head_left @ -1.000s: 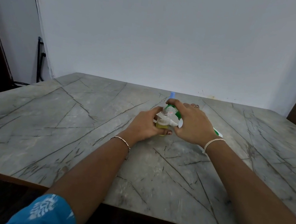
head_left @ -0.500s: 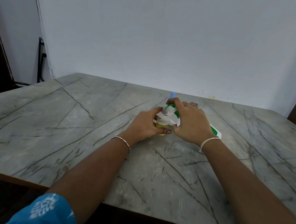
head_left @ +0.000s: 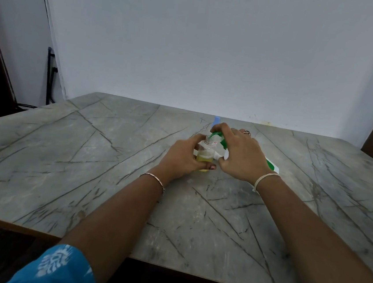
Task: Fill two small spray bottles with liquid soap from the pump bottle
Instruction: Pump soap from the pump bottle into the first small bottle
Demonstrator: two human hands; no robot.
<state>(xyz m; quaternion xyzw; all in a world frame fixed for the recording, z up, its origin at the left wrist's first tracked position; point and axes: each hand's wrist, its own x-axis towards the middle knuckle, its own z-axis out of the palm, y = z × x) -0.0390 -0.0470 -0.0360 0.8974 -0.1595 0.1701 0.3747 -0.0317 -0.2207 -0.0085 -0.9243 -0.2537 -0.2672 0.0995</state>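
The left hand was wrapped around a small spray bottle, fingers curled behind it and the thumb across its front. The bottle stood upright near the middle of the table, its top off and its mouth open. Yellow soap filled only its lower part.

The right hand gripped the pump bottle, which was tipped far over toward the left. Its fingers were curled over the green pump head. That head sat right at the small bottle's mouth (whether it touched the rim could not be made out). The white and green base of the pump bottle stuck out behind the right wrist, low over the table. Whether it rested on the surface was unclear.

Just beyond the two hands a blue cap showed above the fingers; the rest of what it belonged to was hidden.

A thin bracelet circled the left wrist and a pale thread band the right. A ring showed on one right finger. Both sleeves were blue with a white print.
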